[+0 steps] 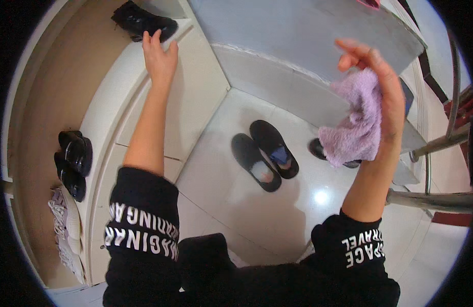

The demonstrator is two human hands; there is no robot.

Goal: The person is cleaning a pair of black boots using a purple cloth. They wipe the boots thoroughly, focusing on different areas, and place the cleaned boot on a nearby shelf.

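Note:
My left hand (160,57) reaches to a black shoe or short boot (144,22) on top of the white cabinet at the upper left. Its fingertips meet the lower edge of the shoe; whether they grip it is unclear. On the right, my right hand (378,76) is raised with a lilac fluffy cloth (357,115) draped along its palm side, held against the palm or thumb. The fingers are somewhat blurred and partly bent.
Black slip-on shoes (265,155) stand on the tiled floor, with dark shoes (316,149) partly behind the cloth. Glossy black shoes (75,163) and pale laced sneakers (65,234) line the cabinet's top at left. Metal railing (432,201) runs at right; a grey step (274,69) lies ahead.

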